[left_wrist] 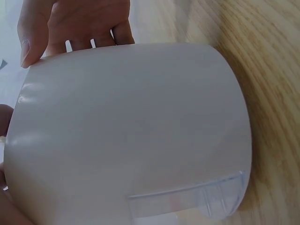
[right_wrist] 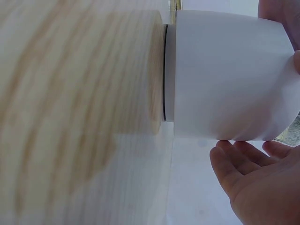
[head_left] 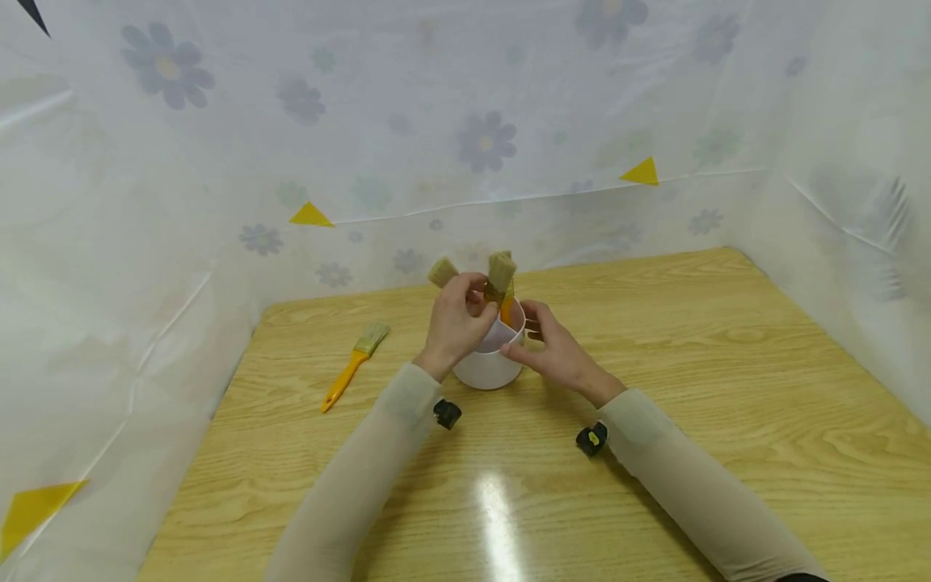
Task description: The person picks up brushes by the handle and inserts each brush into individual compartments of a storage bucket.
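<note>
A white divided pen holder (head_left: 489,369) stands upright on the table, with an inner partition visible. My left hand (head_left: 454,319) is over its rim, pinching a paintbrush (head_left: 501,272) with pale bristles pointing up; the hand partly hides the handle. Another paintbrush's bristles (head_left: 441,272) show behind that hand. An orange handle (head_left: 507,312) stands inside the holder. On the holder's right side, my right hand (head_left: 556,349) holds the wall, thumb at the rim and fingers along the outside. The right wrist view shows these fingers (right_wrist: 229,161) touching the white wall.
One paintbrush (head_left: 355,365) with an orange handle lies on the wooden table (head_left: 698,364), left of the holder. A flower-patterned sheet (head_left: 407,145) hangs behind and around the table, with yellow triangles (head_left: 642,172) on it.
</note>
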### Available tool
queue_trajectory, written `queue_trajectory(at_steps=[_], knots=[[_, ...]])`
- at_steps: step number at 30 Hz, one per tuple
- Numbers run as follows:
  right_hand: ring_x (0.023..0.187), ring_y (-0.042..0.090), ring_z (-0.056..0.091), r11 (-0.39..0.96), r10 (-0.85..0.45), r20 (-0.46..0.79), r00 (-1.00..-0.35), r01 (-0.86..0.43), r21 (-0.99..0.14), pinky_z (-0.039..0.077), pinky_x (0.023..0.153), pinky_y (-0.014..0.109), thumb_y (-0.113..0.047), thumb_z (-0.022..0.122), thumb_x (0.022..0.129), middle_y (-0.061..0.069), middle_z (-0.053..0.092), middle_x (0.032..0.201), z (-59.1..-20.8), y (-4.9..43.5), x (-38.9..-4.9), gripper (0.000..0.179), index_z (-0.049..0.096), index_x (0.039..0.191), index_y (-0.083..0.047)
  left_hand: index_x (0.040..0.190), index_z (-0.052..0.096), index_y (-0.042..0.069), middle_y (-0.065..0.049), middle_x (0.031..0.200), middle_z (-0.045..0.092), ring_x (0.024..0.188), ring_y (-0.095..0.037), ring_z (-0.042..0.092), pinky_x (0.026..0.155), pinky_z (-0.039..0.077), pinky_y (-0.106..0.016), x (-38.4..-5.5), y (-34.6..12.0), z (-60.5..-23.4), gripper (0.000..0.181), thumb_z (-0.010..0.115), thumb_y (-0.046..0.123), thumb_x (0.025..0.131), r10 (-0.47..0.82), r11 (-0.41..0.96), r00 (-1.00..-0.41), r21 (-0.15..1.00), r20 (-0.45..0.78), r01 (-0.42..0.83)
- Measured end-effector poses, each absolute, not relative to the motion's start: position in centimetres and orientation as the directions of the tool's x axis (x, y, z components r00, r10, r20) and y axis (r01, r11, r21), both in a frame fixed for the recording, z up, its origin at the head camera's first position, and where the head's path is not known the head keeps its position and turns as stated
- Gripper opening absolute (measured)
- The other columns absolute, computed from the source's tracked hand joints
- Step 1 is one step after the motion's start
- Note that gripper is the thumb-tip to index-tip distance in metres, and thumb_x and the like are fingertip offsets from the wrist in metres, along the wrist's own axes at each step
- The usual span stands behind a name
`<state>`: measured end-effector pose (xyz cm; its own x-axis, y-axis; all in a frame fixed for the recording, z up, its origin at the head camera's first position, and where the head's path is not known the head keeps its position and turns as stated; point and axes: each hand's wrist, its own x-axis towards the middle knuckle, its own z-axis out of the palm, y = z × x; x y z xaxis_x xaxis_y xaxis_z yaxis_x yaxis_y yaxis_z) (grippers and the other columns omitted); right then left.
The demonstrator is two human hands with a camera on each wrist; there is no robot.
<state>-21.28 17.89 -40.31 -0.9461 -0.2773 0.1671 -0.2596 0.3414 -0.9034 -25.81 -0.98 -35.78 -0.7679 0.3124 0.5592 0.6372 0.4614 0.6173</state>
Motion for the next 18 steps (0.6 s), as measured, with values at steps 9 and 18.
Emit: queue_trajectory(at_steps=[9,18], knots=[[0.132,0.030,0.037,0.336,-0.292,0.177,-0.940,-0.274,-0.901,0.031,0.106,0.052,-0.040,0.067,0.087,0.006,0.033,0.148,-40.41,17.96,-21.29,0.080,0.022,0.149,-0.018,0.117,0.058,0.000,-0.011,0.104,0.060,0.088,-0.023,0.057,0.078,0.049,-0.033,-25.58,-0.87,-35.66,0.040,0.071,0.017,0.083,0.284,0.520,-0.785,0.600,0.550,0.608],[0.131,0.030,0.039,0.348,-0.285,0.185,-0.940,-0.282,-0.894,0.033,0.104,0.052,-0.044,0.068,0.086,0.005,0.034,0.148,-40.39,17.90,-21.32,0.082,0.023,0.149,-0.017,0.107,0.058,0.001,-0.016,0.101,0.057,0.091,-0.032,0.056,0.079,0.047,-0.036,-25.31,-0.84,-35.80,0.035,0.074,0.019,0.081,0.229,0.558,-0.803,0.602,0.550,0.571]])
